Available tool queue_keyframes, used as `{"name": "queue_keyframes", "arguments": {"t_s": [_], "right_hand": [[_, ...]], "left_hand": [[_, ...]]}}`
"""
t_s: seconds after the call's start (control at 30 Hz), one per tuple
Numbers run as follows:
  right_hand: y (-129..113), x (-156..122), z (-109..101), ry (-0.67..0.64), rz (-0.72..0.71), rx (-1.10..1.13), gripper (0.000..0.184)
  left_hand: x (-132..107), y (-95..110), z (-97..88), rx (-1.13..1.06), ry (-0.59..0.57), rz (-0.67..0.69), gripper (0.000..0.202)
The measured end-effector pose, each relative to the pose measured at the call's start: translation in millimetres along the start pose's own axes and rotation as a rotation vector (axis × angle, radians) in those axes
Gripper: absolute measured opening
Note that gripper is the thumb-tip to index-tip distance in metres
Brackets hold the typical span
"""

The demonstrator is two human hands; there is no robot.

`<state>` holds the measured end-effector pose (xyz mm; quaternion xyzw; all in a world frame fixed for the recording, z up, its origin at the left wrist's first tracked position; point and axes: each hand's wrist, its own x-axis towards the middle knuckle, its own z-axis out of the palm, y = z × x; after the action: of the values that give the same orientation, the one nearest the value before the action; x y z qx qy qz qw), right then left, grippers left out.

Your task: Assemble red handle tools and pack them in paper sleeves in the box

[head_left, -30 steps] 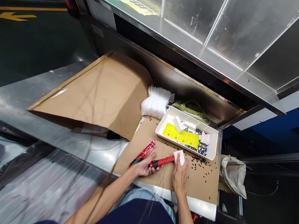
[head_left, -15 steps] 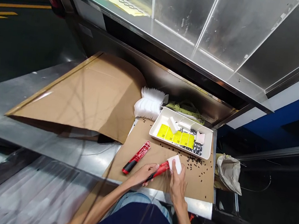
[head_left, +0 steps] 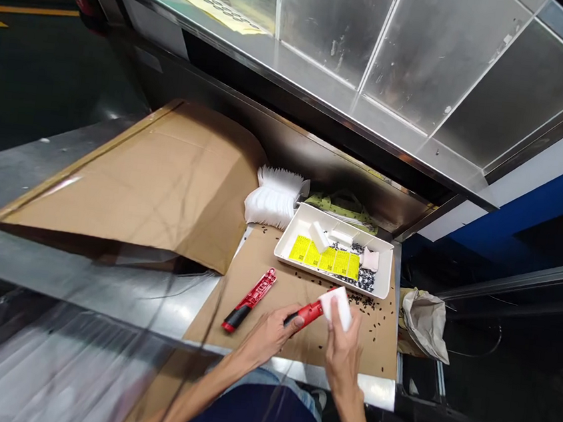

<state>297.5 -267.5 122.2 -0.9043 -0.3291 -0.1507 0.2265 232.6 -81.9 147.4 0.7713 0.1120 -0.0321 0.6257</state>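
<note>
My left hand (head_left: pixel 276 331) is closed round the black end of a red-and-black tool housing (head_left: pixel 309 313), which tilts up to the right above the cardboard-covered bench. A white sponge block (head_left: pixel 336 307) is gripped in my right hand (head_left: pixel 343 335) and pressed on the housing's red far end. That end is partly hidden by the sponge. To the left, a second red-and-black housing half (head_left: pixel 250 300) lies on the cardboard with its ribbed inside facing up, touched by neither hand.
A white tray (head_left: pixel 284 259) holds yellow label sheets (head_left: pixel 324 258), white blocks and many small black parts. More black parts (head_left: pixel 367 306) are scattered on the cardboard (head_left: pixel 296 357). Behind are a stack of white foam sheets (head_left: pixel 272 200) and a large cardboard box (head_left: pixel 139 176). An open bag (head_left: pixel 428 324) hangs at right.
My left hand has turned the housing, and its palm now wraps the black end. The sponge has shifted slightly along the red end. The whole view has moved a little.
</note>
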Motion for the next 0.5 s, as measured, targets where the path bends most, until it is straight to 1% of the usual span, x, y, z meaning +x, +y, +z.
{"name": "queue_keyframes", "arguments": {"t_s": [0.07, 0.1, 0.2, 0.23, 0.33, 0.37, 0.4, 0.47, 0.5], "right_hand": [[-4, -1, -7, -0.027, -0.084, 0.014, 0.056], [-4, -1, -9, -0.018, -0.095, 0.002, 0.057], [-2, 3, -15, 0.069, -0.013, -0.043, 0.055], [-2, 4, -16, 0.079, -0.006, -0.037, 0.055], [-8, 6, -18, 0.046, -0.102, 0.009, 0.055], [-10, 7, -18, 0.049, -0.114, 0.01, 0.055], [-11, 9, -19, 0.068, -0.091, -0.001, 0.053], [-12, 12, -21, 0.118, 0.011, -0.022, 0.05], [-11, 14, -22, 0.122, 0.049, -0.017, 0.049]], "left_hand": [[-1, 4, 0.7, 0.005, 0.02, 0.009, 0.07], [-2, 7, 0.0, 0.017, 0.023, 0.014, 0.071], [-4, 16, -3.9, 0.053, 0.008, 0.014, 0.071], [-4, 18, -5.0, 0.059, 0.002, 0.013, 0.071], [-3, 19, -6.1, 0.06, -0.023, 0.035, 0.07], [-3, 18, -5.6, 0.068, -0.03, 0.039, 0.069], [-2, 15, -5.0, 0.086, -0.035, 0.039, 0.067], [-1, 9, -3.5, 0.143, -0.034, 0.035, 0.065], [0, 6, -2.9, 0.177, -0.026, 0.04, 0.064]]}}
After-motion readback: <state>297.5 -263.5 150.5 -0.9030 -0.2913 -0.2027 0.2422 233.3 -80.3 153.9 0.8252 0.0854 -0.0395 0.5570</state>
